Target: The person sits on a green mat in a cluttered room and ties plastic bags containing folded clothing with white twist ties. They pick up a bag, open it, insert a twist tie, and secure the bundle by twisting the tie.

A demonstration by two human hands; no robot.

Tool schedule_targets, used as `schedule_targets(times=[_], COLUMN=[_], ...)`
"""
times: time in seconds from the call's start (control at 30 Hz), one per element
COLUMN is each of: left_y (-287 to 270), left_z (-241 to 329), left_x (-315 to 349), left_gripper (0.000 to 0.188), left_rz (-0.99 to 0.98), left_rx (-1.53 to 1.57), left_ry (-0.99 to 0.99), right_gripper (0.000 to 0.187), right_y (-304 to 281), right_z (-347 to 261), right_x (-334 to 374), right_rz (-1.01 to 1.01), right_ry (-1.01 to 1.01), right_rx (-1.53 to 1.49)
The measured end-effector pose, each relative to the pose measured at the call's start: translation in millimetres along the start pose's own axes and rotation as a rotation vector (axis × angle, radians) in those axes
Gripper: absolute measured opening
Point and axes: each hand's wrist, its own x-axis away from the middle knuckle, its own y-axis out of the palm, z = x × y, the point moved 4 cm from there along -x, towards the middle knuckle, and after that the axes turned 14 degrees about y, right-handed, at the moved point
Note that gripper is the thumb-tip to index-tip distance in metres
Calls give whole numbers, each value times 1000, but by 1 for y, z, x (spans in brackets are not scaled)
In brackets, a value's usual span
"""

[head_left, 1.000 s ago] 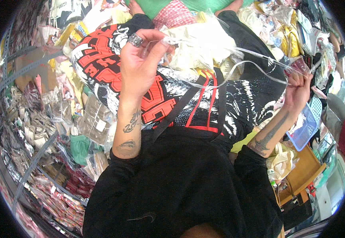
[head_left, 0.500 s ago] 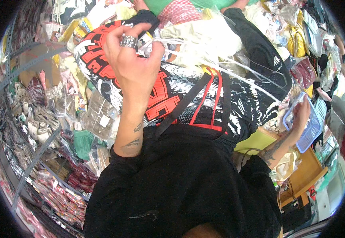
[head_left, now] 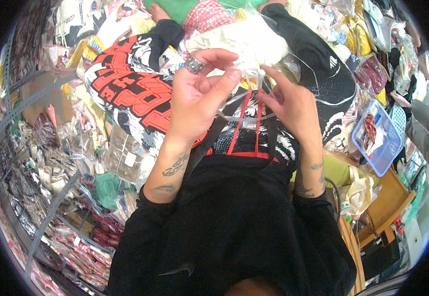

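Observation:
My left hand (head_left: 199, 93), wearing a wide silver ring, is raised over my lap. Its fingers are half curled, the thumb and index tips stand apart, and nothing shows between them. Close on its right, my right hand (head_left: 296, 106) has its thumb and fingers around a thin white cord (head_left: 261, 74). A pale, see-through strip (head_left: 244, 119) curves below and between both hands; where its ends go is hidden. Just beyond the fingers, a cream-white cloth (head_left: 239, 39) lies heaped between my legs.
Black straps and red cords (head_left: 244, 123) hang at my waist. A blue plastic basket (head_left: 380, 138) holding cloth and clear wrapping stands at right, above an open wooden drawer (head_left: 387, 212). Bagged goods (head_left: 56, 163) and metal racking (head_left: 51, 197) crowd the left. A red-checked cloth (head_left: 207, 19) lies ahead.
My right hand has come from the blue basket to the middle, beside my left. My left hand has moved right and turned, and the white cords once bunched at its fingers have dropped away.

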Motion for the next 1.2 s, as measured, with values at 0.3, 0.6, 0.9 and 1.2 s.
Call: schedule_targets(times=[0.3,0.6,0.9,1.2], left_y=[-34,-88,-174,-192], left_z=[22,28,49,100], left_x=[-5,-10,-6,-11], left_gripper=[44,39,22,28], left_rz=[-226,198,611,684], left_rx=[-919,-710,-763,-821], left_ry=[138,216,346,365], right_gripper=[46,40,57,41], right_y=[-40,-50,-60,-137], right_z=[79,175,193,294], right_x=[-17,-19,-13,25], right_rz=[290,415,-162,96], right_ry=[190,468,178,71], right_rx=[8,-361,-2199,-2145])
